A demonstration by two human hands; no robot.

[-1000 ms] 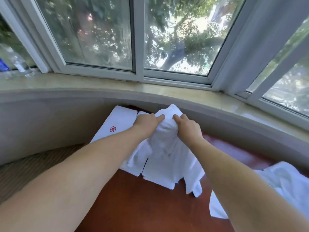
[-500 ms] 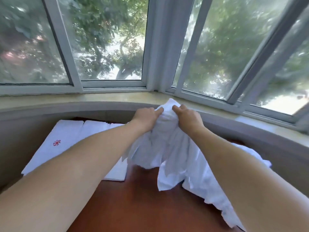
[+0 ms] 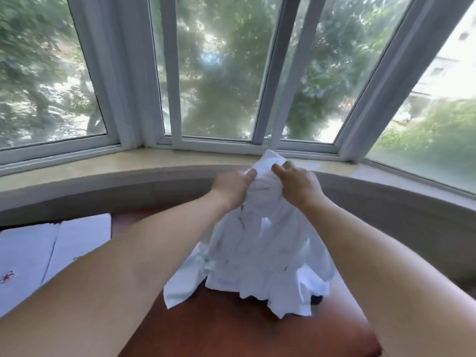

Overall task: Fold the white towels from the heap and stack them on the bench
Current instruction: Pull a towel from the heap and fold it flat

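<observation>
Windows [image 3: 219, 73] fill the top, white frames, blurred trees behind. Curved beige sill [image 3: 103, 163] runs below them. Reddish-brown bench [image 3: 231, 325] fills the lower middle. Folded white towels [image 3: 51, 248] lie flat on the bench at far left, one with a small red emblem [image 3: 6, 276]. Bunched white towel [image 3: 260, 243] is held up over the bench centre, lower edges hanging down, whether they touch the surface unclear. Left hand [image 3: 231, 188] grips its top from the left, fingers curled into the cloth. Right hand [image 3: 296, 185] grips the same top from the right, fingers curled, thumbs close together.
</observation>
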